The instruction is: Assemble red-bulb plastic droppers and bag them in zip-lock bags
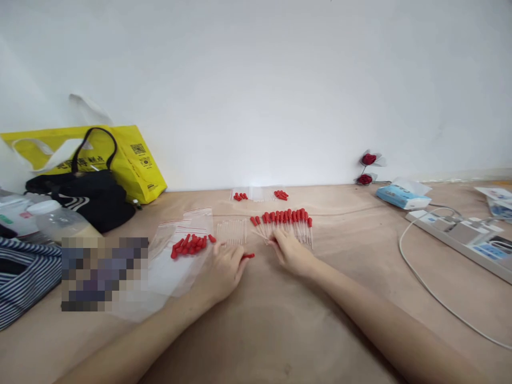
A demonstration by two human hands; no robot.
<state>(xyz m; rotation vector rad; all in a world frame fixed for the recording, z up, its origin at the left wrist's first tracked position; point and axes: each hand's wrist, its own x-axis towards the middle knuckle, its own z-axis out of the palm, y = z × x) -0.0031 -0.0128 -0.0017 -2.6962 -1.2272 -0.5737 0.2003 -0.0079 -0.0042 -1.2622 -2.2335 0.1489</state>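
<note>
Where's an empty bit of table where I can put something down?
There's bare table between the left forearm and right forearm, and between the red-topped tubes and white cable. It's crowded by the yellow bag, loose red tops and power strip.

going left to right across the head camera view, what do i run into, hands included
striped cloth → pile of red caps → left hand → right hand → dark red flowers → tissue pack → white power strip
</note>
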